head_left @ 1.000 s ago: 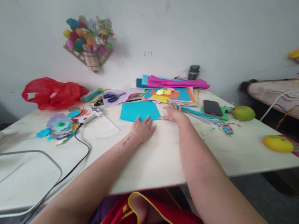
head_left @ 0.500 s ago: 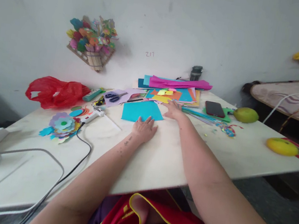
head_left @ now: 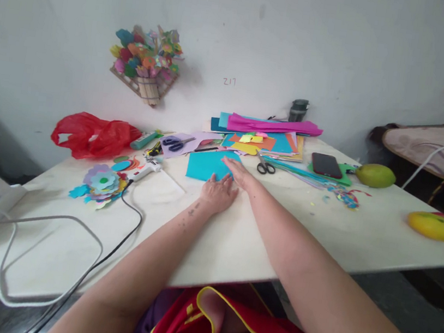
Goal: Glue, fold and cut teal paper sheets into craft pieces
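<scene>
Where blue paper (head_left: 206, 163) is touched — left hand (head_left: 219, 192), five o'clock, fingers spread; right hand (head_left: 241, 175), three o'clock, fingers flat together — skewing could be caused by uneven pressure.

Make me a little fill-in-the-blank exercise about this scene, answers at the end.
The sheet at the left hand and right hand is coloured ____.
On the lilac paper lies a pair of ____.
The plastic bag is coloured ____.
The fruit lower in the picture is coloured ____.
Missing words: blue; scissors; red; yellow.
</scene>
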The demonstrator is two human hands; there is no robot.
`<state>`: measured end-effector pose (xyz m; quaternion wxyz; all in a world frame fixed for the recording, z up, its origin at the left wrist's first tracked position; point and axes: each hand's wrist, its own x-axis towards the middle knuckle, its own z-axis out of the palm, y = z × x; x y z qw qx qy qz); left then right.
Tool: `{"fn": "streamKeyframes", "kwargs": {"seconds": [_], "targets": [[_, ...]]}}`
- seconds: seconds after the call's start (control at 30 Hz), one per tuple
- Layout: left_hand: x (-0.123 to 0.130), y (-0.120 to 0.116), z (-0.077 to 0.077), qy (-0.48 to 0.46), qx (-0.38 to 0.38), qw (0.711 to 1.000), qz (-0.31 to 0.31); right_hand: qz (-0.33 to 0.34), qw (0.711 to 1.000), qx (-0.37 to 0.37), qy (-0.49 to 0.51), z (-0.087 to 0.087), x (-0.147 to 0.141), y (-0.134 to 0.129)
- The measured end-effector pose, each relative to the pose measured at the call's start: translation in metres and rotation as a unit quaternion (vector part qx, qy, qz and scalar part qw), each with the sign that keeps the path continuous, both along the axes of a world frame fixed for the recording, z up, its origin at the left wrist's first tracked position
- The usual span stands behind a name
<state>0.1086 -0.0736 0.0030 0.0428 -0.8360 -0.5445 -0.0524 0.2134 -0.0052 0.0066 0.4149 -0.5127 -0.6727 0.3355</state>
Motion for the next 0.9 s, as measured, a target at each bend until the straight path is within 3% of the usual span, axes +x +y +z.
{"fn": "streamKeyframes", "kwargs": {"seconds": [0.17,0.37,0.57,0.73,0.9], "targets": [[-0.013,0.0,0.011,-0.042,0.021,0.999,0.008,0.024,1.0,-0.009,-0.004,0.0,0.009,0.007],[-0.065,0.025,0.034,-0.151,0.058,0.984,0.077,0.05,0.996,-0.001,-0.072,-0.004,0.016,0.012],[-0.101,0.039,0.028,-0.258,-0.046,0.964,0.047,0.078,0.987,0.035,-0.134,-0.005,0.012,0.009],[-0.102,0.036,0.025,-0.253,-0.082,0.964,0.022,0.079,0.988,0.047,-0.128,-0.006,0.012,0.009],[-0.102,0.038,0.022,-0.269,-0.073,0.96,-0.011,0.088,0.986,0.122,-0.07,-0.005,0.009,0.01]]}}
